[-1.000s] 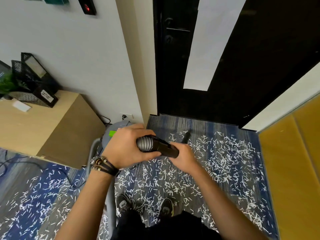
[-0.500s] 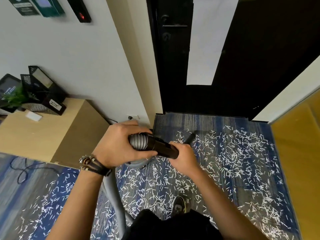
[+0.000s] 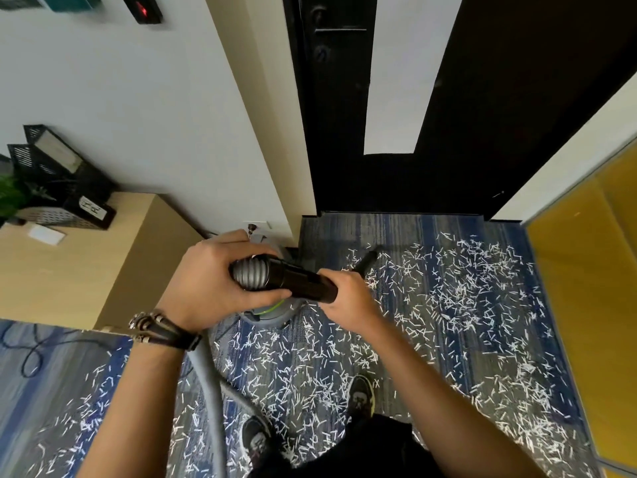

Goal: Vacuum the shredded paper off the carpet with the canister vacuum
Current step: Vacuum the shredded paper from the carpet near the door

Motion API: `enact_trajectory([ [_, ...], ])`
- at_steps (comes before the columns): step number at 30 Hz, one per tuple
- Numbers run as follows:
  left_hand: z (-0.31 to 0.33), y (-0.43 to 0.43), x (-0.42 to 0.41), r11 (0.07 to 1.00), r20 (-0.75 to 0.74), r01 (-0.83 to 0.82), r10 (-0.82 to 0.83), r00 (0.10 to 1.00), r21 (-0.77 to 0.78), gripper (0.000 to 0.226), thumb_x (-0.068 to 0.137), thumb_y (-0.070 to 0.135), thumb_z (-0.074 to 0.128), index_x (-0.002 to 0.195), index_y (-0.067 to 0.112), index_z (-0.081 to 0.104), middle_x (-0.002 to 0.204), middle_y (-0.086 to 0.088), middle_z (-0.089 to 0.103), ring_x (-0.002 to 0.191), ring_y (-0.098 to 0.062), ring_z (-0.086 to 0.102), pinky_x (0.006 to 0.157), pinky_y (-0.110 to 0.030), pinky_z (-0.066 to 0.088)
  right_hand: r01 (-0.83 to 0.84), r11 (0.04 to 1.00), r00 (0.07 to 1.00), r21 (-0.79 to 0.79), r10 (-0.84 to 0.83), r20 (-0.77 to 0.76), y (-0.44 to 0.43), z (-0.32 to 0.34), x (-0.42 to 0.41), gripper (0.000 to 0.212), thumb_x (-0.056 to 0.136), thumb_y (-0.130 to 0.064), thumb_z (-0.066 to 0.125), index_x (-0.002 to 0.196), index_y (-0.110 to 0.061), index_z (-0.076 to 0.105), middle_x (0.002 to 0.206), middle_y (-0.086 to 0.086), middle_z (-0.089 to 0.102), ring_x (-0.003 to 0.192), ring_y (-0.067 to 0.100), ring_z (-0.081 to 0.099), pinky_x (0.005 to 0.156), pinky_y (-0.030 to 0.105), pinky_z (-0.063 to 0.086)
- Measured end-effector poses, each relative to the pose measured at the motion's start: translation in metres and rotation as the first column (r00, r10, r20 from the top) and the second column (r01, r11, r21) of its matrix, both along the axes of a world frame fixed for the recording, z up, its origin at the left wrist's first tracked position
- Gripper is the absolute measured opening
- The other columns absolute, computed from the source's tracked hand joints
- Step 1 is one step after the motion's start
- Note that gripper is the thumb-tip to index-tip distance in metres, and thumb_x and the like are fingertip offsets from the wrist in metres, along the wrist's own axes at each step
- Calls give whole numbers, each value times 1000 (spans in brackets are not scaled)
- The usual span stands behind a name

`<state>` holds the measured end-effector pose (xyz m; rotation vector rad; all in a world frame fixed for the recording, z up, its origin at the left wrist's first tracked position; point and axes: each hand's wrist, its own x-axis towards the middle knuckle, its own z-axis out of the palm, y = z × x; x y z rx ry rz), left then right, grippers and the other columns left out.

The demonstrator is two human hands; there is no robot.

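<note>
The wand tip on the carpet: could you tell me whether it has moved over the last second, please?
No, not noticeably: the wand tip rests just as far from the door threshold as before.

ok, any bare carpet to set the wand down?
Barest: the carpet strip along the black door, ahead of the shredded paper. Also the cabinet top, in front of the mesh trays. Carpet by the loose cable, far left, is nearly bare. Crowded: from the shoes to the yellow panel.
</note>
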<state>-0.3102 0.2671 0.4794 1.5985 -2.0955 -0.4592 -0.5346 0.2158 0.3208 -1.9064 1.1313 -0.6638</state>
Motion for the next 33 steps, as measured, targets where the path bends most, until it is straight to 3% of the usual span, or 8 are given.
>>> enact_trajectory([
  [6,-14,35,52,998,15,-47,46,999,37,55,70,73,79,110,35,77,93,14,66,85,-8,67,72,-42,57,-39,998,999,51,41,-34,29,2,50,21,77,0,69,82,-20,65,70,-9,60,65,8,54,58,20,40],
  [14,-36,77,73,995,-49,-71,75,996,75,51,67,75,78,107,43,73,93,37,57,87,15,58,74,-8,42,-54,992,974,112,77,-215,57,-6,66,31,76,-1,69,80,-31,61,75,-10,65,75,13,63,68,37,52],
  [20,-36,87,75,990,-53,-140,142,988,30,51,69,74,75,111,44,73,91,35,53,80,10,55,68,-16,44,-42,995,979,93,60,-196,61,-3,76,26,78,-2,66,79,-26,57,71,-8,63,71,15,60,67,42,53],
  [23,-29,85,73,986,-47,-169,169,984,11,51,69,74,75,109,41,76,94,37,53,82,12,57,69,-13,41,-92,992,985,82,103,-142,56,-1,76,18,80,-3,66,82,-20,63,74,-4,66,73,16,63,67,40,52],
  [27,-24,74,51,990,-98,-137,134,986,-29,48,68,65,84,106,36,80,95,41,55,84,13,59,75,-5,39,-108,992,984,73,117,-133,43,1,53,23,79,-1,67,82,-24,64,70,-10,61,69,13,60,65,36,49],
  [33,-26,57,18,989,-134,-139,130,982,-56,53,68,64,86,109,30,81,97,38,57,90,14,60,82,-7,42,-104,991,982,89,117,-151,30,-1,10,28,81,-3,68,86,-29,62,71,-14,60,69,8,58,59,22,41],
])
